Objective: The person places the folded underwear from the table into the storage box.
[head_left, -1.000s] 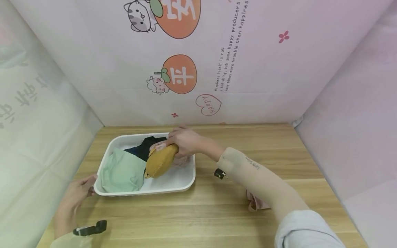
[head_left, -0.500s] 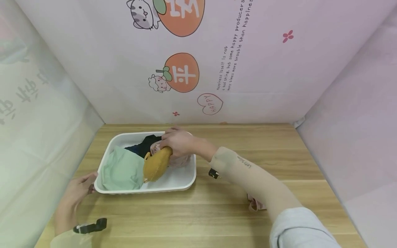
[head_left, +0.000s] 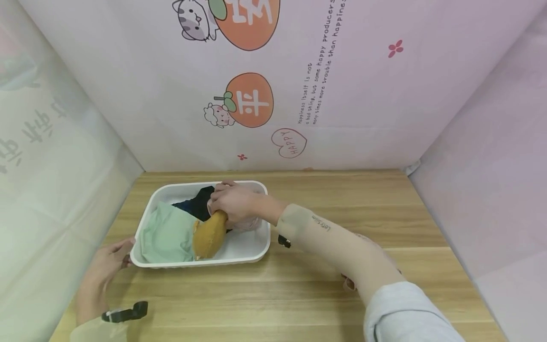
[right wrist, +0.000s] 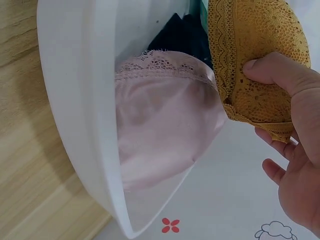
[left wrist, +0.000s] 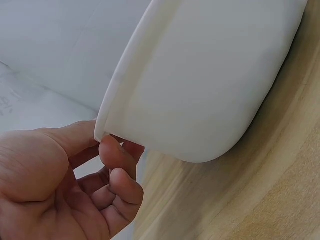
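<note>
My right hand holds a folded mustard lace bra over the white plastic bin. In the right wrist view the thumb lies across the bra's lace cup, with fingers underneath. Beside it in the bin lies a pale pink bra with lace edging. A folded mint green cloth fills the bin's left side, and a dark navy cloth lies at the back. My left hand pinches the bin's near left corner by the rim, its other fingers curled below.
A pinkish fabric item lies on the wooden table, mostly hidden under my right forearm. White printed fabric walls stand behind the table and along both sides.
My right hand has moved left and slightly nearer with the mustard bra, which now hangs closer to the green cloth. The left hand keeps its hold on the bin.
</note>
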A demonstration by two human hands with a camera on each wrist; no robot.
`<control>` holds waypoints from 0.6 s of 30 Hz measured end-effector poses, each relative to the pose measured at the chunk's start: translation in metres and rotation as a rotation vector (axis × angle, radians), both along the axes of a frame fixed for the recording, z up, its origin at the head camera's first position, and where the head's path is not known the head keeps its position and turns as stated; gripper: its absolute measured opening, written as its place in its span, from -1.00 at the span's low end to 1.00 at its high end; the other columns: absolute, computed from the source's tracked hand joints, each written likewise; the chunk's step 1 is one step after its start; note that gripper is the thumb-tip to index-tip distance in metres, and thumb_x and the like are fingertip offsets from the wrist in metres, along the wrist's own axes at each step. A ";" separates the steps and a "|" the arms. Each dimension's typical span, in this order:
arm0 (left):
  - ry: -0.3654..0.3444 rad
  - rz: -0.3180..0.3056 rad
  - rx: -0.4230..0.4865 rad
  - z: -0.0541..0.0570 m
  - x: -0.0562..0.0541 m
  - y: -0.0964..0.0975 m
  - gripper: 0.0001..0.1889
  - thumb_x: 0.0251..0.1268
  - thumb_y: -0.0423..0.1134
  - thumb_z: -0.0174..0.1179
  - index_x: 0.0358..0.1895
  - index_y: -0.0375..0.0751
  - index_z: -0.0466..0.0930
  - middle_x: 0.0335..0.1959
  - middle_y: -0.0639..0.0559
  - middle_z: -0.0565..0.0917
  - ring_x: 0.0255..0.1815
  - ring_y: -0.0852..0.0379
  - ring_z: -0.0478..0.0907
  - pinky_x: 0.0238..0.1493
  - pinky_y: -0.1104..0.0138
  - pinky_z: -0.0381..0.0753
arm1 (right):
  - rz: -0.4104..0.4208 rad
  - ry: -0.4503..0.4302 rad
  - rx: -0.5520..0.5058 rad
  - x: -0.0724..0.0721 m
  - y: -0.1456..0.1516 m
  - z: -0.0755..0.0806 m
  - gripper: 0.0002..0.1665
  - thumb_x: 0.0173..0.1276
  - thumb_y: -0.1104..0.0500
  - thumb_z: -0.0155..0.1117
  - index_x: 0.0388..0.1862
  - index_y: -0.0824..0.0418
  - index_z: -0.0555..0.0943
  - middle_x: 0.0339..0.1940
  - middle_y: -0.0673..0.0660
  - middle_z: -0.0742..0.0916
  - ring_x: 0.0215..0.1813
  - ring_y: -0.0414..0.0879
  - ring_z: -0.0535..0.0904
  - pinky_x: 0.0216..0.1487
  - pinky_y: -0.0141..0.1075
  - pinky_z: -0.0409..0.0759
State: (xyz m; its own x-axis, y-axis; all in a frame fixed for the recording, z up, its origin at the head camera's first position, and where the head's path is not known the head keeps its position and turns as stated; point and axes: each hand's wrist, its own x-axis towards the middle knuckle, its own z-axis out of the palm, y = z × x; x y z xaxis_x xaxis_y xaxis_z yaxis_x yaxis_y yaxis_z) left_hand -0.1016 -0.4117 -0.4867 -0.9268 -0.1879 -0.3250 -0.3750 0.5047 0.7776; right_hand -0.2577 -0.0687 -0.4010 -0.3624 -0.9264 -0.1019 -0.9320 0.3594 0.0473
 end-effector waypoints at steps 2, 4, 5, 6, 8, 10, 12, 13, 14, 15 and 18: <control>-0.003 -0.002 -0.001 -0.001 0.000 0.000 -0.32 0.62 0.11 -0.18 0.44 -0.47 0.24 -0.07 0.12 0.65 -0.25 0.36 0.61 -0.19 0.45 0.71 | 0.009 0.007 -0.004 -0.001 -0.003 -0.004 -0.63 0.24 -0.08 0.45 0.04 -0.19 0.65 0.14 -0.17 0.63 0.33 -0.12 0.37 0.64 0.00 0.07; -0.003 -0.002 0.004 -0.001 0.000 0.000 -0.31 0.61 0.12 -0.17 0.44 -0.46 0.24 -0.07 0.11 0.65 -0.25 0.35 0.61 -0.18 0.44 0.71 | 0.004 0.010 0.001 -0.001 -0.004 -0.008 -0.57 0.26 -0.09 0.44 0.12 -0.22 0.62 0.22 -0.15 0.59 0.40 -0.11 0.32 0.66 -0.01 0.01; -0.004 -0.003 0.008 -0.001 0.000 0.000 -0.31 0.61 0.12 -0.17 0.45 -0.45 0.24 -0.06 0.10 0.65 -0.24 0.35 0.61 -0.17 0.44 0.71 | -0.004 0.007 0.009 -0.001 -0.005 -0.009 -0.51 0.27 -0.10 0.45 0.18 -0.23 0.59 0.28 -0.14 0.55 0.44 -0.10 0.28 0.67 0.00 -0.02; -0.003 -0.002 0.009 -0.002 -0.001 0.000 -0.31 0.61 0.12 -0.17 0.45 -0.44 0.24 -0.05 0.10 0.65 -0.24 0.35 0.62 -0.16 0.43 0.72 | -0.012 0.005 0.017 -0.002 -0.005 -0.011 -0.45 0.27 -0.11 0.45 0.24 -0.24 0.56 0.35 -0.12 0.51 0.49 -0.09 0.24 0.68 -0.01 -0.06; -0.003 0.001 0.013 -0.002 -0.001 0.001 -0.31 0.60 0.12 -0.16 0.45 -0.44 0.24 -0.04 0.10 0.64 -0.24 0.35 0.62 -0.15 0.42 0.72 | -0.036 -0.008 0.029 -0.002 -0.005 -0.014 -0.30 0.26 -0.14 0.46 0.37 -0.27 0.45 0.48 -0.08 0.40 0.57 -0.06 0.15 0.70 0.00 -0.13; 0.000 0.006 0.019 -0.001 -0.002 0.001 -0.31 0.61 0.11 -0.16 0.45 -0.45 0.23 -0.04 0.12 0.64 -0.25 0.35 0.62 -0.15 0.42 0.72 | -0.059 -0.019 0.038 -0.003 -0.005 -0.016 -0.16 0.24 -0.18 0.47 0.47 -0.29 0.34 0.58 -0.03 0.28 0.63 -0.04 0.05 0.70 0.00 -0.19; 0.001 0.014 0.022 -0.001 -0.002 0.001 -0.32 0.61 0.10 -0.15 0.45 -0.45 0.23 -0.07 0.15 0.64 -0.26 0.36 0.62 -0.16 0.42 0.72 | -0.076 -0.034 0.025 -0.004 -0.004 -0.018 -0.10 0.22 -0.19 0.48 0.50 -0.31 0.29 0.62 -0.03 0.23 0.65 -0.03 -0.01 0.70 -0.01 -0.22; 0.001 0.017 0.026 0.000 -0.002 0.001 -0.33 0.61 0.09 -0.15 0.44 -0.46 0.23 -0.07 0.15 0.63 -0.26 0.37 0.62 -0.17 0.43 0.72 | -0.087 -0.041 0.019 -0.004 -0.003 -0.018 -0.08 0.21 -0.19 0.48 0.51 -0.31 0.28 0.63 -0.04 0.21 0.66 -0.03 -0.04 0.70 -0.01 -0.24; 0.001 0.018 0.027 -0.001 -0.002 0.000 -0.33 0.62 0.08 -0.15 0.45 -0.47 0.22 -0.07 0.16 0.63 -0.27 0.37 0.61 -0.17 0.43 0.72 | -0.096 -0.050 0.015 -0.004 -0.003 -0.018 -0.07 0.21 -0.20 0.48 0.51 -0.32 0.26 0.63 -0.05 0.20 0.67 -0.04 -0.05 0.71 -0.02 -0.24; 0.000 0.018 0.028 0.000 -0.002 0.000 -0.33 0.61 0.08 -0.15 0.44 -0.47 0.22 -0.08 0.16 0.63 -0.27 0.37 0.61 -0.18 0.44 0.72 | -0.103 -0.060 0.011 -0.005 -0.001 -0.018 -0.07 0.21 -0.21 0.48 0.52 -0.32 0.26 0.64 -0.05 0.19 0.67 -0.04 -0.06 0.71 -0.03 -0.25; -0.002 0.018 0.027 -0.001 -0.002 -0.001 -0.32 0.61 0.08 -0.15 0.44 -0.48 0.22 -0.08 0.16 0.64 -0.27 0.38 0.61 -0.19 0.44 0.72 | -0.118 -0.078 -0.001 -0.006 0.002 -0.017 -0.07 0.21 -0.24 0.46 0.52 -0.30 0.26 0.63 -0.06 0.21 0.67 -0.04 -0.05 0.71 -0.02 -0.19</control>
